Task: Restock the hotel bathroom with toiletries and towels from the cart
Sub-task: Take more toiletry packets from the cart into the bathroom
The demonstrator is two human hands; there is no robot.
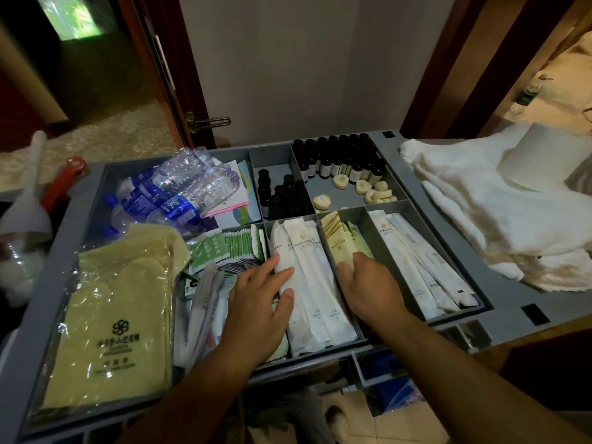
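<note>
At the far left of the cart (pixel 509 299) lies a yellow bag (pixel 118 315) in clear wrap, with water bottles (pixel 166 193) stacked behind it. Next come green sachets (pixel 224 248), standing on edge in their own compartment. The left hand (pixel 259 302) rests flat on the white packets (pixel 307 283) in the compartment beside them, its fingers nearly straight and spread, and its thumb lies on a packet without curling round it. The right hand (pixel 368 286) reaches into the next compartment, where the yellow packets (pixel 342 238) stand. Its fingers bend down among them and the tips are hidden, so I cannot tell whether they have hold of one. Behind the hands are dark bottles (pixel 339 158) and round soaps (pixel 374 190), and towels (pixel 499 219) are piled at the right end. The step in hand looks like picking toiletries from the tray, and nothing is lifted out yet. The next move likely calls for separating one thin packet from its neighbours, pinching it by an edge and drawing it straight up so the rest stay put.
</note>
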